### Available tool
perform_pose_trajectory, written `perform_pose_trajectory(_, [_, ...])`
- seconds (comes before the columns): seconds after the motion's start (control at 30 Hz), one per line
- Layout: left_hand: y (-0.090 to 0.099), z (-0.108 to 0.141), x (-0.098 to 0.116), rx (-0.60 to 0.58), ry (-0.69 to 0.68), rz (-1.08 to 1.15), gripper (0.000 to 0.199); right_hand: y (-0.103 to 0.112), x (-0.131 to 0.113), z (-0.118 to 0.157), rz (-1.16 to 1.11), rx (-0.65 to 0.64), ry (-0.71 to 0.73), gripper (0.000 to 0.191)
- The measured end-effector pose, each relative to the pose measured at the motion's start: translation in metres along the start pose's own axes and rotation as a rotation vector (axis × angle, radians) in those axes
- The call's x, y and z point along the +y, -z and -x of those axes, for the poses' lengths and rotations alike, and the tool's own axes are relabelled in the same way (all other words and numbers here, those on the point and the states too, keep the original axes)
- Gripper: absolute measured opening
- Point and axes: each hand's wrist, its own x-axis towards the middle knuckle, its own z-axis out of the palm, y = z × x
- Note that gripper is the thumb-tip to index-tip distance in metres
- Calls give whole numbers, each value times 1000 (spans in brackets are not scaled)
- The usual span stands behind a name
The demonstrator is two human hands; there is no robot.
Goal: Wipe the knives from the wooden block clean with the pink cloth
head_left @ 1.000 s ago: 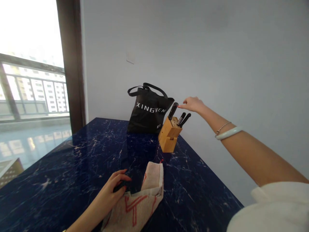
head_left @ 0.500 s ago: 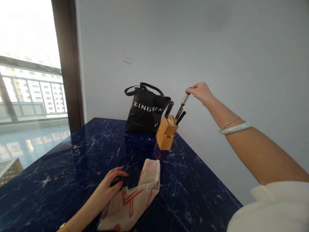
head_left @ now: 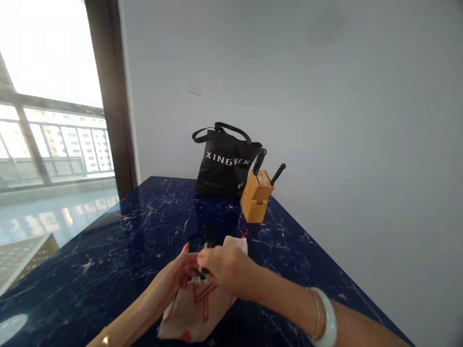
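My right hand (head_left: 226,267) is closed on a knife, whose dark, blurred length (head_left: 210,234) sticks out beyond the fingers; most of the handle is hidden. Close against it on the left, my left hand (head_left: 184,265) has its thumb raised and fingers stretched toward the knife. Whether those fingertips touch the knife I cannot tell. Below both hands lies a folded beige cloth (head_left: 198,313) with red markings. Farther back, a wooden knife block (head_left: 255,195) holds a black-handled tool (head_left: 259,161) and a second black-handled one (head_left: 278,174) on its right.
A black tote bag (head_left: 224,168) with white lettering stands behind the block, near the grey wall (head_left: 343,120). The glossy dark blue marbled table (head_left: 152,231) stretches beneath everything. To the left are a perforated beige surface (head_left: 25,258) and a window with a railing.
The knife has come out of the block in my right hand, which moved down and left over the cloth. My left hand has shifted slightly right and turned, thumb upward.
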Motion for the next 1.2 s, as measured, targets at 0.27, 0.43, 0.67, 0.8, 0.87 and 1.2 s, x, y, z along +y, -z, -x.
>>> perform_pose_trajectory(0.27, [-5, 10, 0, 26, 161, 402, 15, -39, -31, 6, -60, -9, 6, 22])
perform_pose_trajectory(0.43, [3, 7, 8, 84, -5, 455, 16, -40, -48, 10, -24, 108, -190, 31])
perform_pose_trajectory(0.67, [26, -3, 6, 283, -54, 355, 18, -40, -67, 18, -81, -47, -167, 37])
perform_pose_trajectory(0.8, [25, -3, 4, 239, -85, 314, 22, -42, -61, 19, -48, -151, -188, 26])
perform_pose_trajectory(0.87, [22, -2, 4, 205, -94, 298, 23, -42, -49, 21, 2, -170, -224, 15])
perform_pose_trajectory(1.2, [-1, 0, -3, 88, 97, 128, 25, -42, 47, 36, 47, -115, -789, 5])
